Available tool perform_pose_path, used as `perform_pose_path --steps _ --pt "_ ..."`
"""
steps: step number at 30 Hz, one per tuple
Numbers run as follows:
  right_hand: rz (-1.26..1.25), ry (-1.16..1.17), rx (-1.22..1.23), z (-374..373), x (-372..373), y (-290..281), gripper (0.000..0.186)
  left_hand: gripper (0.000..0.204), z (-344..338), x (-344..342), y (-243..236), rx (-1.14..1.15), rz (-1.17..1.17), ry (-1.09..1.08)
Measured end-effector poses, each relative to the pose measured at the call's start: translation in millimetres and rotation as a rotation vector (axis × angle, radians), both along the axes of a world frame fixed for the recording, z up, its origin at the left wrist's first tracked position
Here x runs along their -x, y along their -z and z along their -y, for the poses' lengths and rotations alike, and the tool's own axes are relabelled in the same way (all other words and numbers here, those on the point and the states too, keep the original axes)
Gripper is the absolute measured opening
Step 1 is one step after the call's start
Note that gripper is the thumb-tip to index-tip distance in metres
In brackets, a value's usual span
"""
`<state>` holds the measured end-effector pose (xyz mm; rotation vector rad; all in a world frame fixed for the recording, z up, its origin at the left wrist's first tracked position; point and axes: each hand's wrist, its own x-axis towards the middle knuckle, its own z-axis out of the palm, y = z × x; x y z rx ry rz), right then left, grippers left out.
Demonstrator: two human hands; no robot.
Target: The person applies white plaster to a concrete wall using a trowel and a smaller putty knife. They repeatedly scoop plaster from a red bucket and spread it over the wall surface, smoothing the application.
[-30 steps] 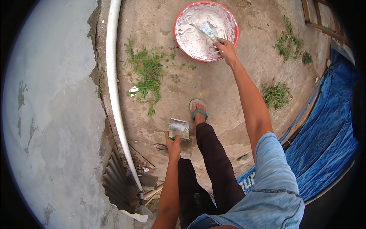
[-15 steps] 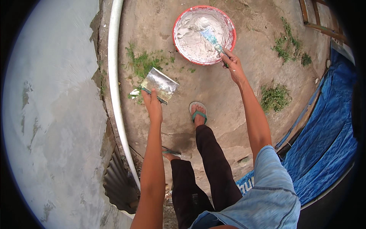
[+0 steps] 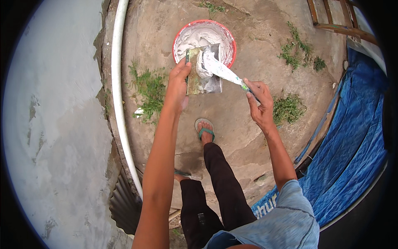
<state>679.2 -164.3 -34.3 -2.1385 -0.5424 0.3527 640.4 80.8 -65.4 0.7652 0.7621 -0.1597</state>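
My left hand (image 3: 179,81) is closed around the edge of a wide, flat metal plastering blade (image 3: 213,85), held level in front of me. A lump of pale wet plaster (image 3: 203,70) lies on that blade. My right hand (image 3: 260,103) grips the handle of a putty knife (image 3: 226,73), its blade coated with white plaster and its tip touching the plaster on the wide blade. Just beyond is a red-rimmed tub (image 3: 233,43) of pale plaster, partly hidden behind the wide blade.
To my left a grey skimmed wall (image 3: 62,137) runs alongside a white pipe (image 3: 117,74). Weeds (image 3: 150,89) grow from the concrete ground (image 3: 244,137). A blue tarp (image 3: 344,145) hangs at right, below a wooden frame (image 3: 346,29). Corrugated sheet (image 3: 124,207) stands lower left.
The putty knife has come out of the tub, loaded with plaster, onto the wide blade. My left hand has moved the wide blade right and forward, over the tub's near edge.
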Motion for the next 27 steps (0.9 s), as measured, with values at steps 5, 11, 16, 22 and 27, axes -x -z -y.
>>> perform_pose_path --steps 5,11,16,22,27 --pt "0.218 -0.028 0.046 6.3 0.8 -7.2 0.051 0.047 0.1 -1.5 -28.9 0.028 0.06 -0.023" --pt "0.207 -0.051 0.044 14.8 8.3 -13.5 0.054 0.048 -3.7 6.6 -38.2 0.029 0.083 -0.052" --pt "0.196 -0.049 0.081 26.3 16.2 -7.6 0.053 0.047 -7.6 14.7 -43.5 -0.013 0.082 -0.053" --pt "0.019 0.06 0.142 61.1 36.1 44.3 0.037 0.048 -31.9 18.0 -59.0 -0.188 0.11 -0.074" --pt "-0.554 0.238 0.078 31.3 31.0 135.3 0.03 0.041 -38.4 45.8 -83.9 -0.134 0.075 -0.262"
